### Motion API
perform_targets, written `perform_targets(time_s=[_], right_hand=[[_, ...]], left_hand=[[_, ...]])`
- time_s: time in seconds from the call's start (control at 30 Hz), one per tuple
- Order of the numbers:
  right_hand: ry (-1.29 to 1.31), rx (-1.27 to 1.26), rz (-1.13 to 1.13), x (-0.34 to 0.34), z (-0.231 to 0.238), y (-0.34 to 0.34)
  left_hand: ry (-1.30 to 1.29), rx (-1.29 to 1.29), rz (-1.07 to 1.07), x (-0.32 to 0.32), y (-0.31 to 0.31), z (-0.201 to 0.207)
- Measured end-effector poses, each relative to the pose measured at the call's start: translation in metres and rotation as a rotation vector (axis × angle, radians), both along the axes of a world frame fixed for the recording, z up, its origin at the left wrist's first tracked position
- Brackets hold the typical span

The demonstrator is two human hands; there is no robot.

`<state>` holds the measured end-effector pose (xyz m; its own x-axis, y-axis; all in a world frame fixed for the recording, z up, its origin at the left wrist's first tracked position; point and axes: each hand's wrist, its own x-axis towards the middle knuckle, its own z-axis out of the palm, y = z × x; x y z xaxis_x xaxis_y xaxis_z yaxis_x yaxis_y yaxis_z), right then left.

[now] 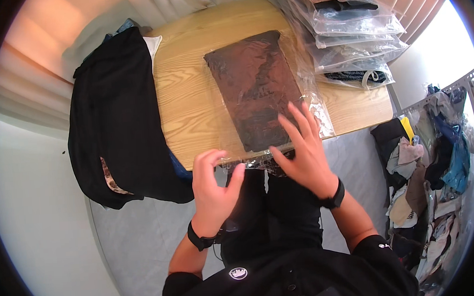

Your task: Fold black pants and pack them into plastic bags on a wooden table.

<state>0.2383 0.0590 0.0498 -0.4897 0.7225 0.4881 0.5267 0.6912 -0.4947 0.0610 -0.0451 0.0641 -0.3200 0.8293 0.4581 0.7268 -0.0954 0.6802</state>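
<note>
A folded dark brown garment (pixel 255 92) lies flat inside a clear plastic bag (pixel 321 110) on the wooden table. The bag's near end reaches the table's front edge, where its crinkled film catches the light. My left hand (pixel 213 187) is at the bag's near left corner, fingers curved and thumb apart, with a gap between them. Over the near right part of the bag, my right hand (pixel 305 152) has its fingers spread. Whether its fingertips press on the film I cannot tell.
Black garments (pixel 118 112) hang over the table's (pixel 184 80) left end. Several clear bags of folded clothes (pixel 350 40) are stacked at the back right. Lower right, a heap of mixed clothes (pixel 413 191) stands beside a perforated metal rail (pixel 424 97). A curtain (pixel 37 79) borders the left.
</note>
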Motion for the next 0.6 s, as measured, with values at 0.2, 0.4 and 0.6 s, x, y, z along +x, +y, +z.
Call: perform_targets(time_s=[0.2, 0.4, 0.6], right_hand=[[0.325, -0.403, 0.359, 0.053, -0.050, -0.051], [0.612, -1.758, 0.394, 0.066, -0.065, -0.036], [1.077, -1.719, 0.438, 0.059, -0.038, -0.024]], left_hand=[[-0.550, -0.357, 0.104, -0.003, -0.011, -0.029], [-1.010, -0.420, -0.101, -0.005, -0.005, -0.062], [-0.539, -0.277, -0.393, 0.008, -0.006, -0.050]])
